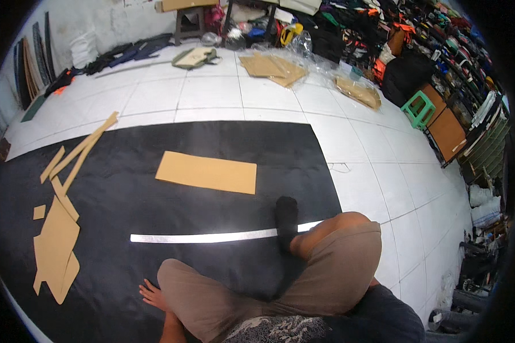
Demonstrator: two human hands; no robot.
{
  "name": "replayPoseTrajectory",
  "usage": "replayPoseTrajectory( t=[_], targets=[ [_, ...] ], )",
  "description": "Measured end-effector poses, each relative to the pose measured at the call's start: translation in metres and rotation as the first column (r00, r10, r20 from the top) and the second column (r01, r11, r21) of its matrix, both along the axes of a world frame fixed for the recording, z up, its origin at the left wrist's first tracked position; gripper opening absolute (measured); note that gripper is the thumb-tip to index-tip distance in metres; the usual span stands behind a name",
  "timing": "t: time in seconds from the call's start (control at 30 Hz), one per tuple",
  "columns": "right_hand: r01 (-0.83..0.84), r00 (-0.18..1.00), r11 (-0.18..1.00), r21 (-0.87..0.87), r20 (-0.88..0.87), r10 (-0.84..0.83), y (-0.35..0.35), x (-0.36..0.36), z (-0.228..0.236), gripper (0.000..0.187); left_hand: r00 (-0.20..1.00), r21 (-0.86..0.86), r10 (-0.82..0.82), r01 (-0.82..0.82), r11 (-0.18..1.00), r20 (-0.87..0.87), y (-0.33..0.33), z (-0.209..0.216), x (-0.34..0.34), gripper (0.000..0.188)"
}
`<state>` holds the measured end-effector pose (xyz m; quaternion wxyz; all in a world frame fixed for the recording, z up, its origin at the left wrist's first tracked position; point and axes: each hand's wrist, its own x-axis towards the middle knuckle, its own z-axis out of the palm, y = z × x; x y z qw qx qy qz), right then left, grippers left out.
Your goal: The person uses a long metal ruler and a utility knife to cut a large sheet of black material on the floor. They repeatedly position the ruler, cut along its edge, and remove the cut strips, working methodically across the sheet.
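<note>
My left hand (153, 294) lies flat on a large black sheet (212, 137), fingers spread, just beside my bent left knee. It holds nothing. My right hand does not show; only a sliver of skin appears behind my right knee, at the dark sleeve. Ahead of me a tan rectangular cardboard piece (207, 172) lies flat on the sheet. Between it and my legs runs a long metal ruler (203, 238), with my right foot, in a black sock, across it near its right end. At the left lie several tan cardboard pieces (57, 231), overlapping, some long and narrow.
White floor tiles (372, 137) surround the sheet. Farther off are a green-and-beige bag (195, 58), tan sheets (272, 68) by clear plastic, and a green stool (419, 108). Heaped fabric and bags (406, 34) fill the far right. Long rolls or strips (37, 57) lean against the left wall.
</note>
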<state>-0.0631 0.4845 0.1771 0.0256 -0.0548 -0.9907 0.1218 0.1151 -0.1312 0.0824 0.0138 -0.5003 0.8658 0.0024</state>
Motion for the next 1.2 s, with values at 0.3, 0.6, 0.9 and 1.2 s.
replayPoseTrajectory(
  t=[0.3,0.6,0.9,1.2],
  targets=[
    [0.048,0.999,0.999,-0.005,-0.024,-0.048,0.001,0.003,0.007,0.039,0.989,0.221,-0.015,0.048,0.974,-0.149,-0.005,0.005,0.009,0.099],
    [0.073,0.997,0.997,-0.017,-0.026,-0.073,-0.004,0.022,-0.004,0.038,0.969,0.244,-0.031,0.093,0.965,-0.245,-0.017,-0.002,0.018,0.084],
    [0.087,0.994,0.995,-0.045,-0.066,-0.089,-0.018,-0.028,-0.003,0.038,0.903,0.290,0.161,-0.043,0.956,-0.398,-0.048,0.048,-0.063,0.063],
    [-0.409,0.912,0.788,-0.459,-0.216,0.348,-0.088,-0.161,0.029,0.039,0.770,0.301,-0.442,0.604,0.738,-0.460,-0.001,0.100,-0.273,0.070]
  ],
)
